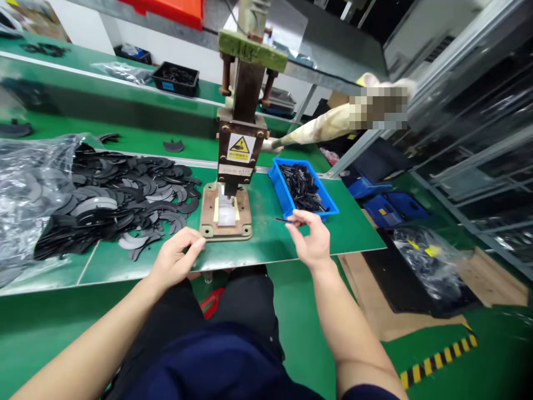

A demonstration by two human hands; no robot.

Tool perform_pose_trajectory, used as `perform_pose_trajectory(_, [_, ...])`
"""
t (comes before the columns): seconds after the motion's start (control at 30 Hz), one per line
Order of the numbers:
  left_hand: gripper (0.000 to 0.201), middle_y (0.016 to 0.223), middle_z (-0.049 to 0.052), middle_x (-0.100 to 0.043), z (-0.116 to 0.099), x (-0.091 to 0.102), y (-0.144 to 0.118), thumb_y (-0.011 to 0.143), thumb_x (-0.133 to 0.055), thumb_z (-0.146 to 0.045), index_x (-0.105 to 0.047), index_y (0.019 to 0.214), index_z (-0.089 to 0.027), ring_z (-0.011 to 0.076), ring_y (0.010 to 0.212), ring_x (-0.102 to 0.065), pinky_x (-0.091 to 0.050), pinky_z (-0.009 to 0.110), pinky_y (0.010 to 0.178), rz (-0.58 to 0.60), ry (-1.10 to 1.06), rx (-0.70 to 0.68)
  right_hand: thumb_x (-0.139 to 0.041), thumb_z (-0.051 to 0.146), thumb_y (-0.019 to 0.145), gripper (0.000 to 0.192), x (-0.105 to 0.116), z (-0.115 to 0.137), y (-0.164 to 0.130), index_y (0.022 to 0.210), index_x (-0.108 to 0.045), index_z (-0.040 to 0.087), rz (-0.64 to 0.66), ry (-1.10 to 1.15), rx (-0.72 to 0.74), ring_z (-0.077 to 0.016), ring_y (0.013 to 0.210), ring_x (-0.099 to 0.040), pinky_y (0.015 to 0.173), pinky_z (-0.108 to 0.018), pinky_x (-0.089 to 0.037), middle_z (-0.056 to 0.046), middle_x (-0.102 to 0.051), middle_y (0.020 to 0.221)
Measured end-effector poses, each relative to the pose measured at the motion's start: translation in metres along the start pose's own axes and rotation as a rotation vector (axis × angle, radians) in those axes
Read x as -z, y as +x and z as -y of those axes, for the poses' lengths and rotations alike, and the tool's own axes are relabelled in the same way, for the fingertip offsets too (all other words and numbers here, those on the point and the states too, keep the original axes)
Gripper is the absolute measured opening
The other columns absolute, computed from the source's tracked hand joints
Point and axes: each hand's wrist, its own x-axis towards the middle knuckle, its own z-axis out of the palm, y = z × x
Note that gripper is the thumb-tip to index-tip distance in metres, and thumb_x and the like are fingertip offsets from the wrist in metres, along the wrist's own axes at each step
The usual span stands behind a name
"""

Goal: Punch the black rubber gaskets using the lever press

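My right hand [312, 238] pinches a thin dark strip [283, 220] between thumb and fingertips, just in front of a blue bin [332, 210]. That bin is filled with many small black strips [300, 186]. My left hand [178, 256] is at the table's front edge, its fingers curled in and nothing visible in them. It is close to the left front corner of the press base [244, 229]. A pale block [226, 213] sits on this base, under the head of a hand press [238, 145] that bears a yellow warning label.
Black curved pieces [137, 191] spill from a clear plastic bag [29, 191] on the left of the green table [266, 244]. The press's wrapped lever [320, 126] sticks out to the right. A black bin [175, 79] stands behind. Bagged parts [428, 261] lie on the right.
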Motion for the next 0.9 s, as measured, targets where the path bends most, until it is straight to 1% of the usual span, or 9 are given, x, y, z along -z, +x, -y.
perform_pose_trajectory(0.07, [0.019, 0.094, 0.006, -0.072, -0.016, -0.002, 0.000, 0.104, -0.063, -0.025, -0.067, 0.086, -0.021, 0.0187, 0.092, -0.068, -0.055, 0.033, 0.084, 0.007, -0.012, -0.082, -0.076, 0.028, 0.094, 0.045, -0.018, 0.023, -0.018, 0.136, -0.060, 0.031, 0.014, 0.105, 0.046, -0.0175, 0.091, -0.075, 0.091, -0.040, -0.065, -0.003, -0.079, 0.111])
perform_pose_trajectory(0.13, [0.002, 0.101, 0.007, -0.072, -0.030, -0.006, 0.001, 0.101, -0.068, -0.022, -0.069, 0.099, -0.021, 0.0182, 0.093, -0.068, -0.056, 0.033, 0.082, 0.007, -0.027, -0.147, -0.078, 0.023, 0.093, 0.051, -0.035, 0.040, -0.031, 0.139, -0.059, 0.032, 0.032, 0.203, 0.067, -0.0169, 0.092, -0.076, 0.091, -0.039, -0.066, -0.001, -0.079, 0.109])
perform_pose_trajectory(0.23, [0.024, 0.112, 0.008, -0.072, -0.043, -0.010, 0.001, 0.097, -0.074, -0.019, -0.068, 0.120, -0.022, 0.0150, 0.085, -0.066, -0.056, 0.030, 0.074, 0.037, -0.048, -0.197, -0.079, 0.019, 0.091, 0.056, -0.056, 0.056, -0.042, 0.141, -0.056, 0.032, 0.053, 0.328, 0.067, -0.0164, 0.094, -0.076, 0.089, -0.037, -0.066, -0.001, -0.079, 0.108])
perform_pose_trajectory(0.33, [0.031, 0.114, 0.009, -0.072, -0.047, -0.012, 0.000, 0.097, -0.075, -0.019, -0.066, 0.126, -0.023, 0.0136, 0.082, -0.066, -0.057, 0.029, 0.073, 0.092, -0.067, -0.210, -0.078, 0.017, 0.092, 0.055, -0.070, 0.064, -0.048, 0.140, -0.056, 0.030, 0.066, 0.414, 0.055, -0.0162, 0.093, -0.076, 0.087, -0.036, -0.067, -0.002, -0.079, 0.108])
perform_pose_trajectory(0.43, [0.032, 0.111, 0.008, -0.072, -0.048, -0.012, -0.001, 0.096, -0.077, -0.020, -0.066, 0.126, -0.022, 0.0137, 0.081, -0.066, -0.057, 0.029, 0.072, 0.115, -0.073, -0.213, -0.078, 0.018, 0.092, 0.054, -0.077, 0.068, -0.052, 0.140, -0.056, 0.029, 0.077, 0.463, 0.040, -0.0157, 0.091, -0.077, 0.087, -0.036, -0.066, -0.002, -0.079, 0.108])
perform_pose_trajectory(0.57, [0.032, 0.107, 0.008, -0.073, -0.049, -0.015, -0.001, 0.095, -0.078, -0.020, -0.067, 0.126, -0.022, 0.0140, 0.081, -0.066, -0.057, 0.029, 0.072, 0.116, -0.083, -0.218, -0.077, 0.019, 0.093, 0.053, -0.080, 0.072, -0.055, 0.140, -0.056, 0.029, 0.084, 0.499, 0.017, -0.0154, 0.088, -0.077, 0.086, -0.036, -0.067, -0.003, -0.079, 0.109])
perform_pose_trajectory(0.8, [0.025, 0.099, 0.006, -0.077, -0.054, -0.016, 0.004, 0.094, -0.078, -0.014, -0.071, 0.116, -0.023, 0.0167, 0.088, -0.071, -0.058, 0.029, 0.075, 0.094, -0.112, -0.297, -0.077, 0.021, 0.094, 0.049, -0.085, 0.075, -0.058, 0.138, -0.057, 0.029, 0.082, 0.517, -0.001, -0.0153, 0.085, -0.077, 0.083, -0.036, -0.067, -0.003, -0.080, 0.107])
perform_pose_trajectory(0.9, [0.026, 0.097, 0.005, -0.077, -0.051, -0.015, 0.004, 0.093, -0.079, -0.014, -0.071, 0.116, -0.023, 0.0148, 0.079, -0.069, -0.058, 0.029, 0.072, 0.088, -0.086, -0.285, -0.077, 0.020, 0.094, 0.049, -0.086, 0.074, -0.057, 0.138, -0.057, 0.029, 0.086, 0.515, 0.000, -0.0153, 0.085, -0.077, 0.083, -0.036, -0.067, -0.003, -0.080, 0.107])
